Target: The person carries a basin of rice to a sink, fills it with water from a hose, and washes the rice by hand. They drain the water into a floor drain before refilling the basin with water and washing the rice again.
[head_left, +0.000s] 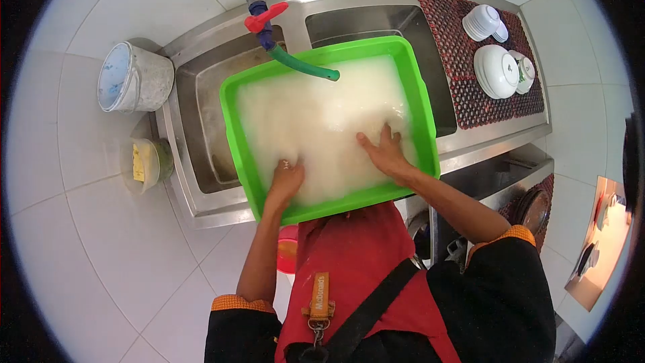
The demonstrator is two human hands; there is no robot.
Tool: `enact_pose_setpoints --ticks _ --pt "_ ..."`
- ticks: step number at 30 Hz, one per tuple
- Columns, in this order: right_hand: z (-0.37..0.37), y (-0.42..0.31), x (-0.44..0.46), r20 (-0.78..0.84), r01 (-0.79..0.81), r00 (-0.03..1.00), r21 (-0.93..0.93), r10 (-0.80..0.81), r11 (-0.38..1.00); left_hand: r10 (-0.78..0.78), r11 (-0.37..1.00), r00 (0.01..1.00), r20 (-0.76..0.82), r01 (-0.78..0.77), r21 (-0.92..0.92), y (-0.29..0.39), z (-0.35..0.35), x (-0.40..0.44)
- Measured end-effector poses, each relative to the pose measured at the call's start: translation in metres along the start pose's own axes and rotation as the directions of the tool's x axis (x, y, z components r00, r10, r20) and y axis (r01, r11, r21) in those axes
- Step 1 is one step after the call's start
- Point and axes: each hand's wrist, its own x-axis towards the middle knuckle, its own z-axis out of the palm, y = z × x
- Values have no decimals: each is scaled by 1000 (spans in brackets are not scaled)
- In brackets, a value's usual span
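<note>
A bright green rectangular basin (430, 131) rests across the double steel sink, holding cloudy, whitish water (322, 134). My left hand (287, 180), with a ring on one finger, dips into the water near the basin's front left; its fingertips are hidden below the murky surface. To the right, my right hand (388, 153) is at the water with fingers spread and nothing visible in it. Whatever lies under the water cannot be made out. Above the basin's back hangs a green hose (302, 64) on a tap with a red handle (266, 18); no flow shows.
On the right, a red-black mat (463, 74) carries stacked white cups (481, 22) and upturned white bowls (496, 71). A white bucket (149, 79) and a clear tub (160, 161) with something yellow stand at the left. The sink's left bowl (208, 128) shows beside the basin.
</note>
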Motion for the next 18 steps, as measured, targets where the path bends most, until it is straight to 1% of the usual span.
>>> enact_pose_setpoints --ticks 1,2,3,4,5,6,7,8,9,10,11,12,13,14,15,16,17,18 --pt "6 -2 -2 3 4 1000 1 -4 1000 -13 994 997 -77 4 -113 11 8 -1" --pt "10 -6 -2 46 -33 999 177 25 984 -10 994 996 -85 1 -112 21 13 -4" --pt "15 -9 -3 95 -77 994 347 46 935 -39 935 997 -72 11 -354 57 6 -24" --pt "20 -12 -3 92 -65 995 350 35 934 -56 818 997 -53 16 -574 89 -1 -37" --pt "26 -14 -2 154 -102 988 539 21 836 -50 818 997 -61 6 -575 108 -5 -44" --pt "30 -17 -4 216 -151 976 698 -5 700 -113 788 993 21 102 -607 124 -9 -50" --pt "32 -21 -4 215 -141 977 699 -18 701 -168 751 981 100 193 -631 134 -10 -51" --pt "33 -26 -5 253 -120 958 783 -135 610 -163 752 982 90 183 -633 135 -6 -47" --pt "33 -30 -6 274 -113 928 853 -254 509 -110 718 991 82 136 -682 132 0 -41" --pt "37 -32 -2 272 -105 925 854 -266 509 -55 681 996 71 89 -727 132 4 -35" --pt "44 -32 3 221 -59 945 842 -242 537 -50 681 997 61 79 -728 132 10 -29" --pt "47 -38 3 167 -14 961 826 -220 564 -201 673 976 89 204 -712 133 15 -25" --pt "50 -42 0 166 -8 959 827 -231 562 -347 644 931 115 325 -692 134 18 -21" --pt "53 -47 -3 38 144 964 761 -265 633 -341 647 934 106 315 -694 132 21 -19" --pt "53 -52 -6 -89 287 947 666 -310 688 -219 590 974 64 185 -786 130 24 -18" --pt "55 -55 -4 -93 295 944 668 -317 683 -98 510 995 9 58 -858 128 26 -17" --pt "59 -55 -2 -95 285 949 666 -301 690 -93 514 996 7 54 -856 125 29 -16" --pt "61 -55 3 -97 277 953 664 -287 695 -118 440 993 4 55 -896 123 31 -12"
